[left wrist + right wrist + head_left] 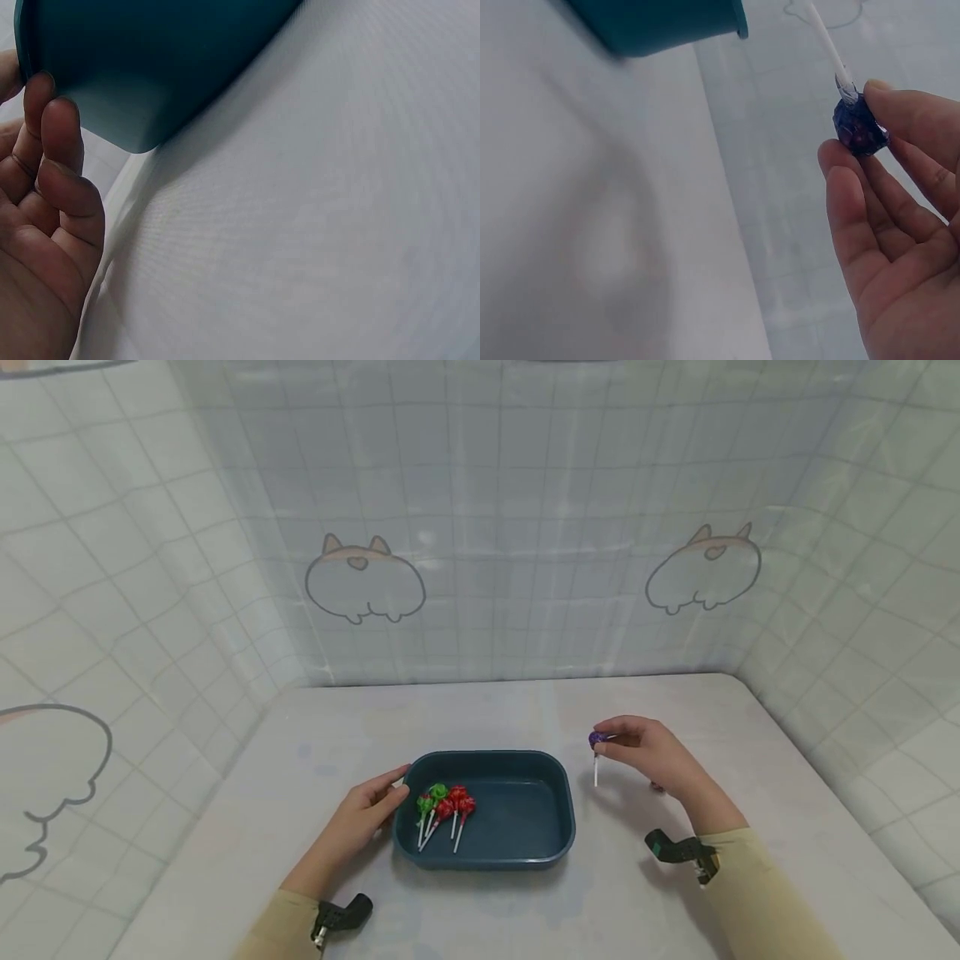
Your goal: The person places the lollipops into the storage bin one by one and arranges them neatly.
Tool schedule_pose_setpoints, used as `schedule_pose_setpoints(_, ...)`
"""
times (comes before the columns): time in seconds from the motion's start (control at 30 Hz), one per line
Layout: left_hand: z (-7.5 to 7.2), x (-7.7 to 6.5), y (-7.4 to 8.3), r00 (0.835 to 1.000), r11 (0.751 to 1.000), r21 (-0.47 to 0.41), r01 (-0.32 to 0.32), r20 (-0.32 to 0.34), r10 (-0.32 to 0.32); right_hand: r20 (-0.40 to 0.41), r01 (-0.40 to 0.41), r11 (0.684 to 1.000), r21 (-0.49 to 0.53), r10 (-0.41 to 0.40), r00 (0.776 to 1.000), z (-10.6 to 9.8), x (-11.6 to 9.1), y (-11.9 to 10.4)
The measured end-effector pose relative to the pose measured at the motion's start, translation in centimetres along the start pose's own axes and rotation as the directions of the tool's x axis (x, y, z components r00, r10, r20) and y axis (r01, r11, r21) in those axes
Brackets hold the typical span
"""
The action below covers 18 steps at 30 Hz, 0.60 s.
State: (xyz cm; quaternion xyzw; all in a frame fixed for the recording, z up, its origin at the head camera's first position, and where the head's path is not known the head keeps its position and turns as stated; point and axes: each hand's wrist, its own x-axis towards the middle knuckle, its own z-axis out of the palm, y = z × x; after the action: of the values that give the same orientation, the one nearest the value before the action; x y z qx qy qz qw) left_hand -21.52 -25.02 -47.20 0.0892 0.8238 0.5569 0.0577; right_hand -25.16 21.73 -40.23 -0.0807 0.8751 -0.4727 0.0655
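A dark teal rectangular tray (pixel 517 862) sits on the table, with several red lollipops (pixel 457 802) and green lollipops (pixel 437 792) gathered in its left part, sticks toward the near side. At its left edge, my left hand (pixel 366 810) holds the rim with thumb and fingers; the left wrist view has the fingers (pixel 64 135) against the outer wall. Right of the tray, my right hand (pixel 648 752) pinches a purple-wrapped lollipop (pixel 859 127) by its candy end. In the head view its white stick points down, above the table.
A small reddish-brown thing (pixel 657 787) lies under my right wrist, mostly hidden. White grid-patterned sheets (pixel 517 568) with animal outlines rise behind the table (pixel 480 718) and at both sides.
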Motion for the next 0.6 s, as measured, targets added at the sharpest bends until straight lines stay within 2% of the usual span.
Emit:
schedule_pose_setpoints(0.37,0.1,0.0,-0.4,1.000,1.000,0.010,-0.002,-0.012,0.002,0.064,0.076,0.997,0.011,-0.076,0.995,1.1,-0.7,-1.3)
schedule_pose_setpoints(0.6,0.1,-0.2,-0.3,1.000,1.000,0.013,0.001,-0.012,-0.001,0.124,0.148,0.988,0.035,-0.151,0.981,2.2,0.1,-3.0)
